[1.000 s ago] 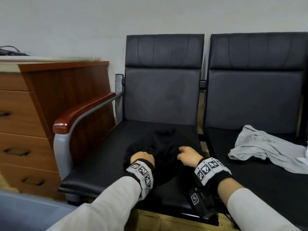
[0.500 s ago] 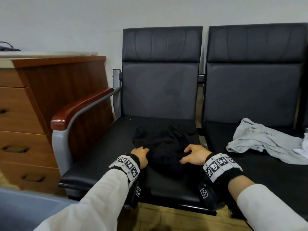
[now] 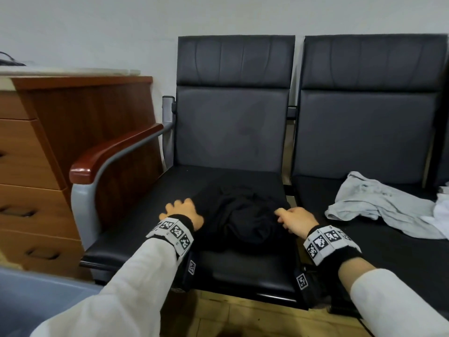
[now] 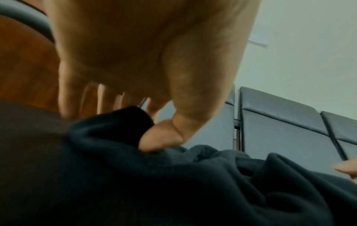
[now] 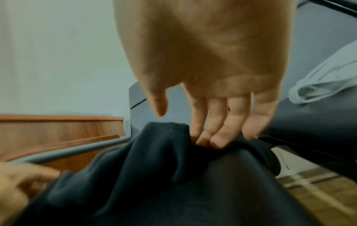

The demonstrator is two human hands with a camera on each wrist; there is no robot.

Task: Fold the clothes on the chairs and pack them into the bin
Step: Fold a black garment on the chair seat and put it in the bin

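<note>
Fabric of the crumpled black garment (image 3: 239, 215) blends into the black padded chair seat (image 3: 150, 215), its outline unclear. Left hand (image 3: 181, 212) lies spread at its left edge, thumb pressing a fold; right hand's (image 3: 295, 221) straight fingers (image 5: 216, 134) press its right edge.

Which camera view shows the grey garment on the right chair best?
The head view: the grey garment lies crumpled on the seat of the right chair, nearly whole. The right wrist view shows only an edge of it, past the right hand. The left wrist view does not show it.
</note>
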